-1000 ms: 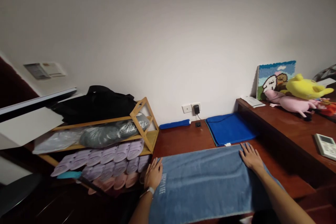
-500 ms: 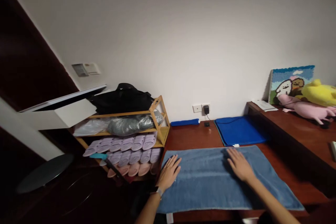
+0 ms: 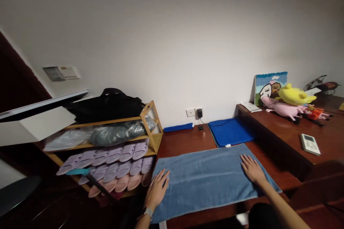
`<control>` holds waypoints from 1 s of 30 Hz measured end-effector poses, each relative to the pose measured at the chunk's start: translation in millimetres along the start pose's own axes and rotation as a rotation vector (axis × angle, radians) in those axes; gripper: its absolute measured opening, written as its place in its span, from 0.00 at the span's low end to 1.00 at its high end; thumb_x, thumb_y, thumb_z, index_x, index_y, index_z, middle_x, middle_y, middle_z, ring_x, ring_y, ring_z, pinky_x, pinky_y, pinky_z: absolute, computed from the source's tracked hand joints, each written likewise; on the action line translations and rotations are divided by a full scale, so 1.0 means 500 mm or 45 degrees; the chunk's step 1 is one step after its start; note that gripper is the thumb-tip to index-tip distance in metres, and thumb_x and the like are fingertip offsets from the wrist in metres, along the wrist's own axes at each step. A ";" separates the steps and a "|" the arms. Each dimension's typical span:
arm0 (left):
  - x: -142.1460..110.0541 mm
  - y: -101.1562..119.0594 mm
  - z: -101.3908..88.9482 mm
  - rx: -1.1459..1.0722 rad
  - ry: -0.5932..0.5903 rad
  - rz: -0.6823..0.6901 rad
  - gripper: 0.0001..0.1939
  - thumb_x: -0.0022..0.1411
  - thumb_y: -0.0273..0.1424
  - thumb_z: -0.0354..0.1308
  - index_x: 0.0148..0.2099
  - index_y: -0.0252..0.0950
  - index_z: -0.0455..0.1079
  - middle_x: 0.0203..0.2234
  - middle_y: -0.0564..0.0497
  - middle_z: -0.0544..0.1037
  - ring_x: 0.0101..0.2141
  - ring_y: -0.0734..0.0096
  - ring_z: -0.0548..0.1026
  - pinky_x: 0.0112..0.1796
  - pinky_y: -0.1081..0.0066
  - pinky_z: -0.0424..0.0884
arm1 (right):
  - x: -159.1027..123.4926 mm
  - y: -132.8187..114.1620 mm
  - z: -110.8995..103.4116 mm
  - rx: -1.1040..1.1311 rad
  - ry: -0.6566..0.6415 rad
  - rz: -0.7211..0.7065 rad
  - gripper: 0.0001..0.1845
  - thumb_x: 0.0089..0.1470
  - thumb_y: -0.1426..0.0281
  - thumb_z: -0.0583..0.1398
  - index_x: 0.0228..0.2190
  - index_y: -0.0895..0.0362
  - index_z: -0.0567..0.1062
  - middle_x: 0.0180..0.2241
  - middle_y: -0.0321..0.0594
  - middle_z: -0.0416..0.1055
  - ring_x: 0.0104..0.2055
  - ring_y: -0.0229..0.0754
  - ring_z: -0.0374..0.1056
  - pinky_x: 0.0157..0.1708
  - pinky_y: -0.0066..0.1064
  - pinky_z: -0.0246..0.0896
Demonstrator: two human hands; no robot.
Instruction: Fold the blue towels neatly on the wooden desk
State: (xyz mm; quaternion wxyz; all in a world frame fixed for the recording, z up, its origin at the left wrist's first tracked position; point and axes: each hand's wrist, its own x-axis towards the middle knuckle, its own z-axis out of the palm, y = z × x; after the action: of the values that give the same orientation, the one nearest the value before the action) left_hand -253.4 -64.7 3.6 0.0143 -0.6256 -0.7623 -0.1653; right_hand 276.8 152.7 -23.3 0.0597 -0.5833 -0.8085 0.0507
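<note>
A blue-grey towel (image 3: 204, 179) lies spread out across the dark red wooden desk (image 3: 185, 145), its front edge reaching the desk's front. My left hand (image 3: 158, 188), with a watch at the wrist, rests flat on the towel's left end, fingers stretched. On the right part of the towel lies my right hand (image 3: 252, 169), palm down and fingers spread. Small wrinkles show in the cloth near the right hand. Behind the towel is a folded bright blue cloth (image 3: 231, 132) with a white tag. A narrow rolled blue cloth (image 3: 178, 127) sits against the wall.
To the left stands a wooden rack (image 3: 154, 139) with lilac slippers (image 3: 114, 154) and a black bag (image 3: 107, 105). The raised surface on the right holds plush toys (image 3: 294, 94), a picture (image 3: 268, 86) and a remote (image 3: 310, 144). A plugged-in adapter (image 3: 199, 113) is on the wall.
The view has turned rightward, bringing the remote into sight. My right hand has slid toward the towel's right edge; my left hand stays at the left end. The towel's right side has wrinkled.
</note>
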 end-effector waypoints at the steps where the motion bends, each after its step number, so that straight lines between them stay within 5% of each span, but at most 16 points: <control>1: 0.001 0.002 -0.001 -0.008 0.016 -0.003 0.25 0.75 0.40 0.46 0.68 0.48 0.71 0.69 0.53 0.70 0.69 0.62 0.66 0.69 0.56 0.60 | 0.001 0.032 -0.001 -0.001 0.006 0.035 0.35 0.69 0.58 0.43 0.71 0.55 0.61 0.74 0.42 0.54 0.76 0.52 0.48 0.73 0.53 0.46; 7: -0.005 -0.011 0.000 -0.044 0.109 -0.020 0.24 0.74 0.39 0.46 0.63 0.47 0.76 0.64 0.52 0.76 0.65 0.60 0.71 0.66 0.54 0.67 | -0.017 0.136 -0.002 0.166 0.124 -0.132 0.35 0.69 0.54 0.45 0.68 0.56 0.67 0.71 0.45 0.61 0.74 0.52 0.54 0.72 0.48 0.52; 11: -0.033 -0.033 0.014 -0.011 0.148 0.042 0.26 0.74 0.44 0.46 0.66 0.48 0.72 0.67 0.51 0.73 0.67 0.57 0.69 0.66 0.51 0.67 | -0.060 0.168 0.026 0.207 0.253 -0.272 0.32 0.68 0.50 0.49 0.67 0.45 0.69 0.69 0.39 0.63 0.72 0.54 0.57 0.70 0.52 0.58; 15: -0.049 -0.034 0.011 0.024 0.069 0.015 0.26 0.74 0.42 0.46 0.69 0.48 0.69 0.69 0.51 0.69 0.68 0.57 0.67 0.67 0.51 0.65 | -0.083 0.179 0.054 0.162 0.264 -0.249 0.32 0.67 0.49 0.50 0.66 0.45 0.70 0.68 0.40 0.65 0.71 0.55 0.60 0.68 0.55 0.61; 20: -0.045 -0.018 -0.008 -0.022 0.094 -0.051 0.25 0.74 0.39 0.45 0.66 0.46 0.73 0.67 0.50 0.73 0.66 0.59 0.70 0.66 0.53 0.66 | -0.070 0.185 0.074 0.132 0.305 -0.141 0.34 0.65 0.49 0.48 0.65 0.46 0.72 0.68 0.41 0.66 0.70 0.57 0.61 0.66 0.56 0.63; 26: -0.059 -0.044 -0.016 -0.050 0.174 -0.096 0.24 0.72 0.41 0.47 0.60 0.45 0.77 0.61 0.49 0.79 0.62 0.58 0.75 0.64 0.54 0.70 | -0.051 0.248 0.107 0.178 0.416 -0.153 0.34 0.63 0.51 0.48 0.59 0.51 0.79 0.64 0.47 0.72 0.66 0.61 0.67 0.63 0.57 0.67; 30: -0.005 -0.068 -0.036 -0.035 0.268 -0.135 0.25 0.72 0.39 0.43 0.57 0.42 0.79 0.58 0.46 0.81 0.60 0.58 0.76 0.64 0.56 0.70 | 0.010 0.232 0.083 0.201 0.457 -0.149 0.36 0.64 0.52 0.46 0.58 0.57 0.79 0.63 0.52 0.72 0.65 0.59 0.69 0.66 0.55 0.65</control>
State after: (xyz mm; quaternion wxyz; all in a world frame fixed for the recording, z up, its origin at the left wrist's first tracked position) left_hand -289.1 -77.4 12.3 0.0767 -0.5638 -0.7862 -0.2411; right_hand 377.3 193.5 -81.9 0.2511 -0.5285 -0.8109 0.0058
